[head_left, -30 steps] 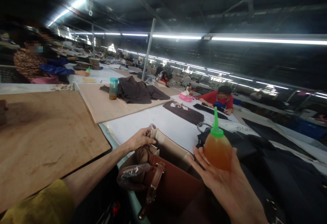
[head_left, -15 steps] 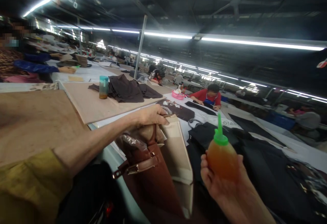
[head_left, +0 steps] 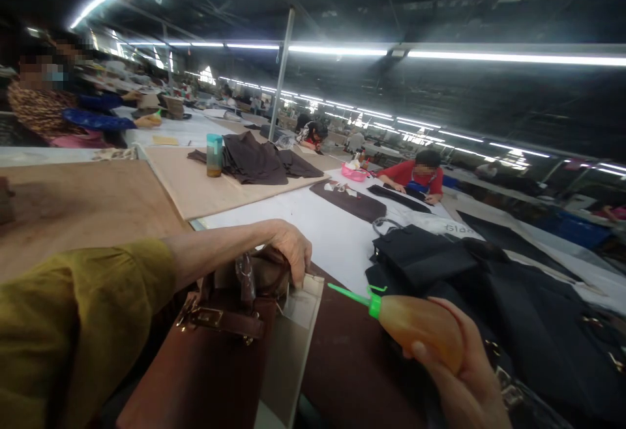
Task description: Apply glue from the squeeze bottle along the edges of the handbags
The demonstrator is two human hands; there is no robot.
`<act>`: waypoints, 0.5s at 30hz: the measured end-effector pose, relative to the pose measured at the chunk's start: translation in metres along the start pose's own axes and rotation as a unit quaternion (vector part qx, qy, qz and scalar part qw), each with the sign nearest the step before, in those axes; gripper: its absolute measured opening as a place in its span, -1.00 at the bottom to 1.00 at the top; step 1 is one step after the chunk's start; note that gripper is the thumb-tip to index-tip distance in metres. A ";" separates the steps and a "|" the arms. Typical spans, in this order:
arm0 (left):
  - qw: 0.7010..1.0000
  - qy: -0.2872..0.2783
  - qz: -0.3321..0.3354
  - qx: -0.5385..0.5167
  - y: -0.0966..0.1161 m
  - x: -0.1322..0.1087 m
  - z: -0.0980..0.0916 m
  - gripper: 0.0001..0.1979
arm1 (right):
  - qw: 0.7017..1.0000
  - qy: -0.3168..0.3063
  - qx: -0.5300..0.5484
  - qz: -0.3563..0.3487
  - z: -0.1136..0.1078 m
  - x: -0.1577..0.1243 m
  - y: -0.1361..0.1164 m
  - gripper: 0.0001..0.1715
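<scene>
A brown leather handbag (head_left: 215,364) with a gold-coloured clasp strap stands in front of me, its beige inner side panel (head_left: 286,351) facing right. My left hand (head_left: 292,250) reaches over the bag's top, fingers bent down and gripping the panel's upper edge; the thumb is hidden. In my right hand (head_left: 469,364) lies a squeeze bottle (head_left: 415,325) of amber liquid, wrapped by the fingers. It is tipped on its side, and its thin green nozzle (head_left: 349,293) points left at the panel's edge, a small gap away.
Black bags (head_left: 489,311) are heaped on the right. Behind stand a teal-lidded jar (head_left: 214,155) and folded dark cloth (head_left: 254,160) on a board (head_left: 195,197). A dark brown piece (head_left: 352,201) lies mid-table. Co-workers sit at the far left and beyond, one in red (head_left: 391,175).
The bottle has gone from upright to lying sideways, its nozzle now near the panel. My left hand and the bag sit lower, with the bag turned. The camera view has shifted.
</scene>
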State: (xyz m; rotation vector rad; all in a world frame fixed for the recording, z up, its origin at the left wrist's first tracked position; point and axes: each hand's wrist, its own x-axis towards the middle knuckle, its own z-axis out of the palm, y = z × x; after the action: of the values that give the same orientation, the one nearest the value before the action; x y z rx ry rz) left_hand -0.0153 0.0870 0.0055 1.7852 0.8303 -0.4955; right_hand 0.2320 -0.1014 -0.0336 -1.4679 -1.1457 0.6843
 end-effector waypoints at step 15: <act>0.998 -0.062 -0.012 0.001 -0.009 0.004 0.000 -0.88 | 1.000 -0.003 -0.021 -0.011 0.034 -0.012 -0.020 -0.32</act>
State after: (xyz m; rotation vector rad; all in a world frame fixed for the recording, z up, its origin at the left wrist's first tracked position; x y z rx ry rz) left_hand -0.0198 0.0898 -0.0029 1.7290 0.7662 -0.6160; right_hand 0.1914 -0.1003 -0.0251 -1.4877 -1.1858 0.6517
